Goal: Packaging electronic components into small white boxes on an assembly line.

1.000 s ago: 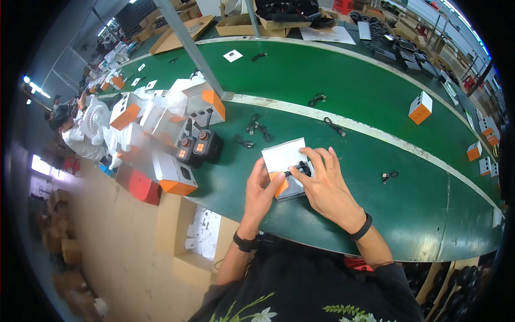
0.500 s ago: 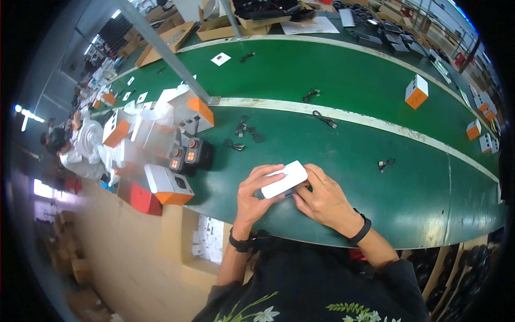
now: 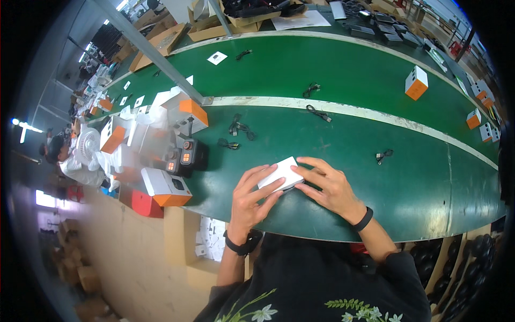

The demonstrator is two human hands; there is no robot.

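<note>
Between my two hands is a small white rectangular piece (image 3: pixel 280 170), flat on top, with something dark showing along its near edge; what that is I cannot make out. My left hand (image 3: pixel 249 199) lays its fingers across the top, its thumb at the near side. At the other end my right hand (image 3: pixel 333 190) grips the edge between fingers and thumb. Loosely coiled black cables (image 3: pixel 241 127) lie beyond my left hand, and another cable (image 3: pixel 384 156) is to the right.
Two black devices with orange buttons (image 3: pixel 188 154) stand at the left, beside white-and-orange boxes (image 3: pixel 166 188). Past a pale rail, a green belt (image 3: pixel 354 80) carries a box (image 3: pixel 416 83) and cables. A carton of white papers (image 3: pixel 209 236) sits below the table edge.
The white piece has turned and tipped slightly in my hands. My left fingers now reach farther across its top, and my right fingers have straightened. The view has shifted slightly.
</note>
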